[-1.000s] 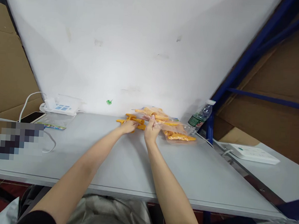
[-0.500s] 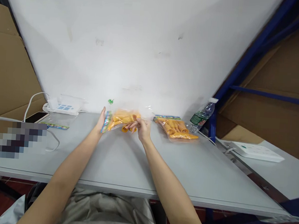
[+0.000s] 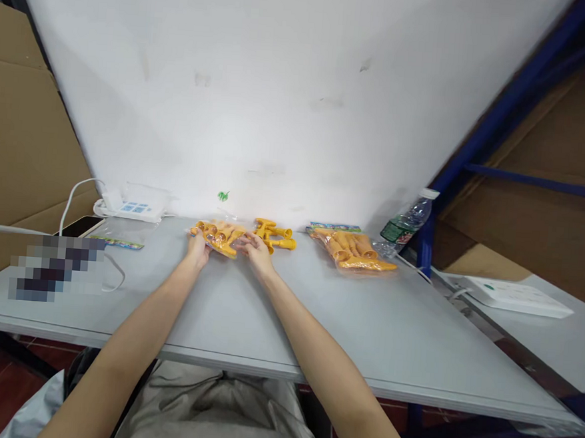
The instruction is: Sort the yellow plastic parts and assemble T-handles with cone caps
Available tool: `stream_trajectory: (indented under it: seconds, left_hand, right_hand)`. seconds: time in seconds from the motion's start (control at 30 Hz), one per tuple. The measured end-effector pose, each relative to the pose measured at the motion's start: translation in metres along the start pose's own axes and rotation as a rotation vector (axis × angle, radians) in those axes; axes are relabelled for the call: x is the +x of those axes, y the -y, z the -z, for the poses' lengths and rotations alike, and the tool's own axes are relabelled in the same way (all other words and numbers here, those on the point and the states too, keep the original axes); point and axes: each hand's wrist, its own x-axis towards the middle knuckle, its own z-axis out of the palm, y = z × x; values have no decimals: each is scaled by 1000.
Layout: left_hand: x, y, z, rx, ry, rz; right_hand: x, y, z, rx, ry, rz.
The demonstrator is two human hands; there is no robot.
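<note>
View from the head, looking down and forward. A white wall panel [image 3: 281, 98] fills the far side. In front of it stands a grey table [image 3: 316, 314], which runs from the near edge to the panel. Brown cardboard [image 3: 18, 126] stands at the far left and a blue rack frame [image 3: 505, 107] at the far right. A second grey table [image 3: 558, 351] adjoins on the right and carries a white power strip [image 3: 512, 296].

Both forearms reach from the near edge to the far middle of the table. There the small clear bag of orange pieces [image 3: 218, 235] lies on the tabletop between the two hands. The left hand [image 3: 198, 247] is closed on the bag's left end, thumb on top. The right hand [image 3: 255, 246] lies with fingers curled against the bag's right end. Whether it pinches the film cannot be told.

A larger bag of orange pieces [image 3: 353, 250] lies to the right, apart from the hands. A water bottle [image 3: 407, 222] leans at the far right edge of the table. A second power strip [image 3: 133, 208] with a white cable sits at the far left. Near it lie a flat clear bag [image 3: 121, 234] and a dark phone [image 3: 79, 225]. Loose orange pieces [image 3: 274, 234] rest just beyond the right hand. A small green mark [image 3: 222, 195] shows on the panel above the held bag.
</note>
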Motion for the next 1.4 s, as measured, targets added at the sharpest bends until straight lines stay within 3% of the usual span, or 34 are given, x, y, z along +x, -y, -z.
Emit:
stream_trajectory:
  seconds: [0.1,0.17,0.27,0.4,0.53,0.63,0.8,1.07,1.23,1.33,1.4]
  left_hand:
    - [-6,-3,-6,-53,-83,0]
    - [-10,-10,-7,-21,-12,33]
    - [-14,-23,-1,125,44,66]
    - [-12,-33,13,489,-18,24]
    - [-9,-34,17,738,-85,-136]
    - [-12,-33,10,500,-36,-157]
    - [-18,-37,-1,29,52,-18]
    - [-19,-37,4,220,66,-13]
    - [-16,-29,2,320,40,-340]
    - [-16,-26,0,282,111,-520]
    - [-16,-25,-1,260,158,-562]
  right_hand:
    - [-3,-8,3,-308,117,252]
    - [-6,-9,6,-506,250,414]
    - [-12,-6,9,-670,362,503]
    - [-13,6,11,-670,219,547]
    - [-15,20,11,-650,120,578]
    - [-21,25,9,-739,189,571]
    - [-23,25,5,-876,232,652]
    - [-13,20,9,-508,-71,732]
    - [-20,33,5,-345,-143,724]
    - [-22,39,4,-317,-162,743]
    - [-22,40,6,-303,-178,752]
